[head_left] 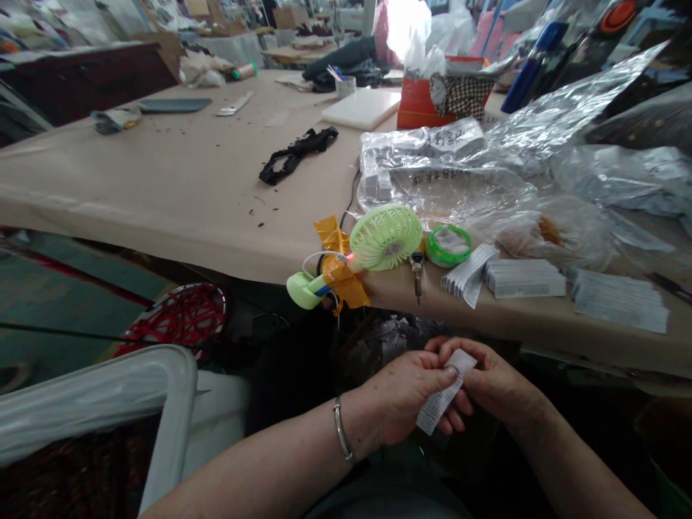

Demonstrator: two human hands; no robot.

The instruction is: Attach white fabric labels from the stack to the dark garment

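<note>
A small white printed label (442, 400) is held in front of me, below the table edge. My left hand (403, 393), with a metal bangle at the wrist, pinches it between thumb and fingers. My right hand (494, 378) grips the label's upper end, its fingertips close to the left ones. Above my hands on the table edge lie a fanned bundle of labels (469, 274), a second stack (524, 278) and a third stack (619, 299). A pointed metal tool (417, 277) sits left of them, beside a green round tin (448, 245).
A green fan (386, 238) is fixed with orange tape at the table (205, 187) edge. Plastic bags (448, 173) cover the right side. Black cloth (297, 155) lies mid-table. A white bin (178, 404) stands at lower left, near a red-filled basket (184, 317).
</note>
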